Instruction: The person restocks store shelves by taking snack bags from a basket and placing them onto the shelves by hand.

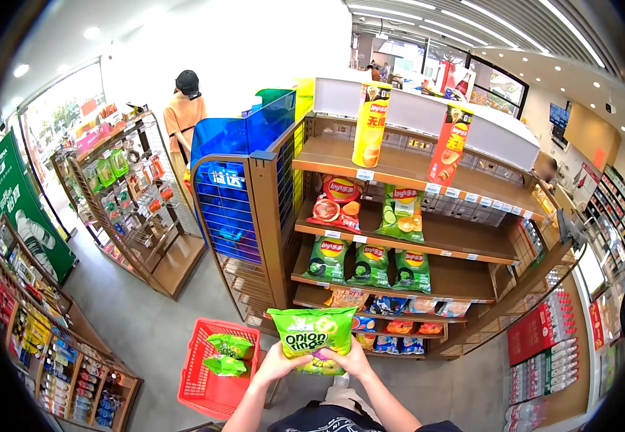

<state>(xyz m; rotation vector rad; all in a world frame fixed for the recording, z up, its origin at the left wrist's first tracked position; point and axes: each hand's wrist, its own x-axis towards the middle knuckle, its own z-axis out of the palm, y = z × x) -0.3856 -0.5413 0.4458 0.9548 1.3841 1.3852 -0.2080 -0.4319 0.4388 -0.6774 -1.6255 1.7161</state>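
With the bag (318, 333) as the clock's centre, the rack (460, 234) fills twelve to two o'clock, its shelves carrying chip packs (370, 266) and, on top, two tubes (372, 126); the blue bin (229, 209) stands at eleven; the basket (215, 396) sits on the floor (161, 324) at eight, two green packets (229, 345) lying inside it; the bag is held up in front of the person, before the rack's lower shelves as seen from above, though the gap between them cannot be judged; the left hand (276, 362) is clamped on its lower left at eight, the right hand (356, 361) on its lower right at four; how far each grip reaches behind is hidden.

The likeliest trouble is a slip, since the film looks slick and both grips sit low, leaving the top free to tip; too hard a squeeze from three and nine could split a seam or crush what is inside; a swing towards twelve might knock the packs.

The bag looks plump, glossy and bright green, its printed front turned up to the camera; it reads "onion rings", with a purple patch low down; no tear shows.
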